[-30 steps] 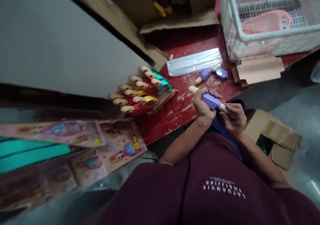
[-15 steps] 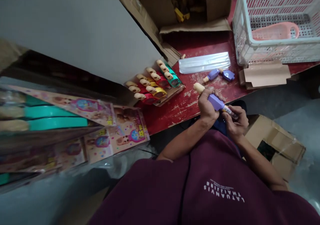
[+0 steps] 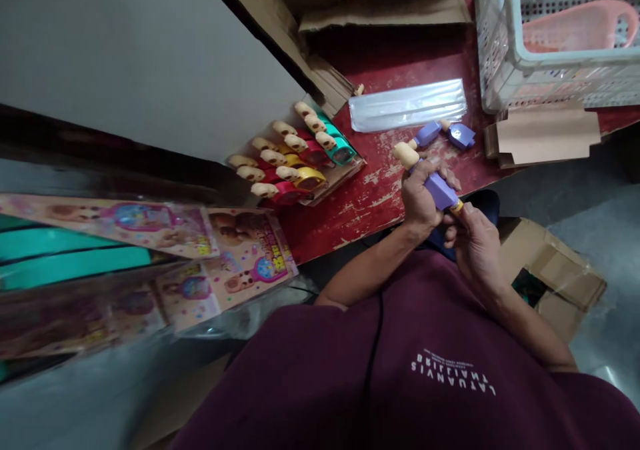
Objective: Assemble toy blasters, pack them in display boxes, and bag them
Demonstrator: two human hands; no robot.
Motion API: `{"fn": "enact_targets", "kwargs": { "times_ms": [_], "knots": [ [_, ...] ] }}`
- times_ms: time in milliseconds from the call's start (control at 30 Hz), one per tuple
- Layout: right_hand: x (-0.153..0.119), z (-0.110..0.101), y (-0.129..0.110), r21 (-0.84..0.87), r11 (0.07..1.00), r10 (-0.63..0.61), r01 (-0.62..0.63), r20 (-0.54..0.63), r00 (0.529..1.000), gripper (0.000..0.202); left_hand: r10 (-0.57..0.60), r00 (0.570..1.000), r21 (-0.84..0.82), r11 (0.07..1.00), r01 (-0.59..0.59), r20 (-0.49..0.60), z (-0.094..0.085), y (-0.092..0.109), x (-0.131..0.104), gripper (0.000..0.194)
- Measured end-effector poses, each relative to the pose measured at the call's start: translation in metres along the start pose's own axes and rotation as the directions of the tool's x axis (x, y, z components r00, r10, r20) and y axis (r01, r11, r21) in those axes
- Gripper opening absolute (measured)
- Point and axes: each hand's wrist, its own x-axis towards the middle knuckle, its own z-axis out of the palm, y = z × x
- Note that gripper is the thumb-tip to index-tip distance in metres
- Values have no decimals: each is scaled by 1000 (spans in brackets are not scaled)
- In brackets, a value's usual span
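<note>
My left hand (image 3: 423,193) is wrapped round a purple plastic toy piece (image 3: 440,190) with a rounded cream end (image 3: 406,155) poking out past the thumb. At the toy's near end, my right hand (image 3: 475,240) is closed on a small tube, mostly covered by the fingers; its yellow part (image 3: 457,207) shows against the purple piece. Whether the tube is inside the toy or only touching it, I cannot tell. Just beyond my hands, two similar purple pieces (image 3: 460,135) with cream ends lie on the red table (image 3: 370,193).
Clear plastic sleeves (image 3: 407,105) lie behind the purple pieces. A white crate (image 3: 550,70) with a pink item stands at right, flattened cardboard (image 3: 547,133) before it. Left are several coloured toys with dog-like heads (image 3: 295,160) and printed packages (image 3: 250,257). A carton (image 3: 565,277) sits below right.
My right hand has closed further over the small tube, whose labelled body showed before and is now covered. The camera view has shifted, with the table items appearing higher up.
</note>
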Motion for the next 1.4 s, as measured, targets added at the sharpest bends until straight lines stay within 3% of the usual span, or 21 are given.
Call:
{"fn": "enact_targets", "kwargs": {
  "times_ms": [33, 100, 133, 200, 267, 300, 367, 433, 500, 600, 667, 733, 767, 933, 1067, 1233, 1400],
  "knots": [
    [1, -2, -1, -76, 996, -41, 43, 22, 999, 40, -20, 1000, 4, 1000, 20, -11, 1, 2, 1, 35],
    [7, -10, -1, -293, 921, -253, 257, 53, 966, 38, -44, 998, 20, 999, 45, -40, 2, 6, 2, 35],
    [10, -14, 1, -415, 823, -389, 388, 86, 917, 36, -48, 997, 32, 998, 50, -57, 2, 7, 2, 35],
    [19, -23, 5, -598, 541, -609, 592, 207, 766, 31, -38, 996, 51, 998, 42, -79, 2, 8, 2, 34],
    [25, -29, 10, -662, 285, -699, 694, 352, 622, 25, -24, 997, 61, 998, 29, -71, 0, 7, 1, 33],
    [26, -31, 13, -666, 199, -715, 719, 403, 571, 24, -20, 998, 64, 998, 23, -57, -1, 6, 0, 32],
    [25, -32, 15, -659, 127, -736, 741, 439, 516, 23, -15, 1000, 73, 997, 16, -12, -3, 4, -2, 30],
    [19, -29, 15, -653, 187, -731, 734, 407, 549, 21, -3, 999, 91, 996, -1, 38, -7, 2, -3, 27],
    [11, -24, 12, -644, 383, -663, 662, 307, 683, 20, 14, 997, 110, 994, -22, 77, -11, 0, -4, 24],
    [4, -16, 6, -507, 777, -351, 373, 142, 925, 32, 5, 996, 133, 991, -16, 84, -16, -3, -1, 23],
    [2, -14, 3, -328, 933, -111, 148, 130, 985, 39, -21, 999, 143, 990, 13, 49, -19, -5, 1, 23],
    [2, -13, 2, -201, 979, 6, 26, 156, 988, 42, -46, 999, 141, 989, 44, 8, -19, -6, 2, 22],
    [1, -14, 3, -193, 981, -2, 32, 151, 989, 43, -61, 998, 132, 989, 60, 0, -19, -6, 2, 21],
    [1, -26, 5, -433, 847, -305, 309, 81, 949, 42, -119, 993, 70, 991, 118, 14, -12, -10, 0, 21],
    [-2, -35, 6, -473, 833, -281, 288, 88, 956, 43, -185, 982, 68, 980, 187, -36, -4, -14, -4, 25],
    [-8, -33, 15, -523, 780, -401, 344, 4, 916, 41, -200, 979, 48, 978, 201, -30, -1, -16, -8, 24],
    [-11, -30, 22, -537, 754, -452, 380, -3, 892, 39, -198, 978, 59, 977, 203, -70, -2, -17, -11, 27]
  ]
}}
